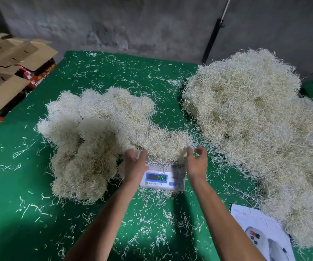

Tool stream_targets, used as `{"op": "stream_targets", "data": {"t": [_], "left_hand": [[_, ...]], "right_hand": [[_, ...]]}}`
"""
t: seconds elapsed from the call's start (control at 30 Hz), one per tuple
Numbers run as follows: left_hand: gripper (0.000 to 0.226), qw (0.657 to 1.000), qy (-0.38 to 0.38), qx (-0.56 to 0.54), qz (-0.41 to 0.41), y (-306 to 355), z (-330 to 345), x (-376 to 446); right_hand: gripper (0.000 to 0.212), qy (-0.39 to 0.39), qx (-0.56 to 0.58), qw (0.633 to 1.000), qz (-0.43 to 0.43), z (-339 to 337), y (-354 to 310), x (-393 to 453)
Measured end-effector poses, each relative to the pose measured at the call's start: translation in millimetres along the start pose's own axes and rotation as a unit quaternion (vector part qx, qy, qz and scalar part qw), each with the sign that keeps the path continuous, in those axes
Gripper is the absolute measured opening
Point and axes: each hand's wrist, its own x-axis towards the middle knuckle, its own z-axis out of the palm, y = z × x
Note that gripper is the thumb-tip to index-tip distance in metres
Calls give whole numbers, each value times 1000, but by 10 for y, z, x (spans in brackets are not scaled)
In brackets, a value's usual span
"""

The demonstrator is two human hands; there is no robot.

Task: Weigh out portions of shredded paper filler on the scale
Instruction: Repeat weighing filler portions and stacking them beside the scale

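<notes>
A small white digital scale (162,178) with a blue-framed display sits on the green table near the front middle. A mound of cream shredded paper filler (163,146) lies on its platform. My left hand (135,163) presses against the mound's left side, fingers fairly straight. At the mound's right side my right hand (197,161) has curled fingers pinching strands. The display's digits are too blurred to read.
Several rounded clumps of filler (87,140) lie left of the scale. A much bigger loose heap (255,129) fills the right side. Loose strands litter the green cloth (39,213). Open cardboard boxes (10,76) stand at far left. A printed sheet (259,234) lies front right.
</notes>
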Motion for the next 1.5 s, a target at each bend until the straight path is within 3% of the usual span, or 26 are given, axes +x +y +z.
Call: {"op": "stream_targets", "data": {"t": [0.1, 0.17, 0.27, 0.33, 0.47, 0.6, 0.67, 0.8, 0.93, 1.0, 1.07, 1.17, 1.27, 1.37, 1.43, 1.5], "left_hand": [[48, 999, -28, 44, 14, 282, 242, 281], [66, 996, -20, 92, -2, 390, 427, 476], [89, 978, -65, 196, -19, 444, 688, 648], [98, 976, -114, 181, -33, 451, 832, 653], [102, 984, -143, 101, -33, 504, 1033, 638], [92, 984, -142, 100, -34, 549, 1187, 574], [87, 986, -137, 93, -23, 601, 1284, 507], [74, 985, -144, 92, -12, 695, 1486, 348], [79, 987, -147, 59, -30, 519, 1418, 68], [52, 994, -85, 72, 8, 422, 1251, 105], [24, 1000, -8, 18, 20, 367, 1070, 241], [13, 994, 13, -90, -64, 385, 884, 409], [35, 976, -50, -159, -136, 353, 777, 523], [41, 971, -61, -196, -124, 373, 696, 560], [47, 966, -52, -212, -138, 371, 658, 538], [54, 960, -71, -223, -152, 376, 650, 474]], "right_hand": [[48, 0, -11, 1000, -29, 142, -164, 263], [43, -12, -16, 999, -30, 259, -175, 404], [49, -95, 8, 995, 24, 437, -92, 523], [63, -151, 58, 985, 54, 524, -21, 604], [91, -237, 206, 943, 109, 505, -114, 814], [77, -232, 114, 964, 67, 385, -254, 1025], [77, -207, 71, 972, 90, 359, -240, 1160], [27, -93, 49, 988, 113, 212, -296, 1515], [33, -7, -4, 992, 125, -307, -436, 1930], [31, 47, -18, 993, 110, -614, -492, 2118], [24, 88, -30, 993, 67, -820, -540, 2200], [29, 115, -96, 987, -51, -961, -454, 2150], [32, 75, -183, 969, -146, -1083, -338, 2013], [32, -16, -321, 936, -143, -1222, -309, 1901], [35, -51, -517, 849, -99, -1225, -334, 1800], [30, -49, -605, 788, -105, -1128, -492, 1564]]}}
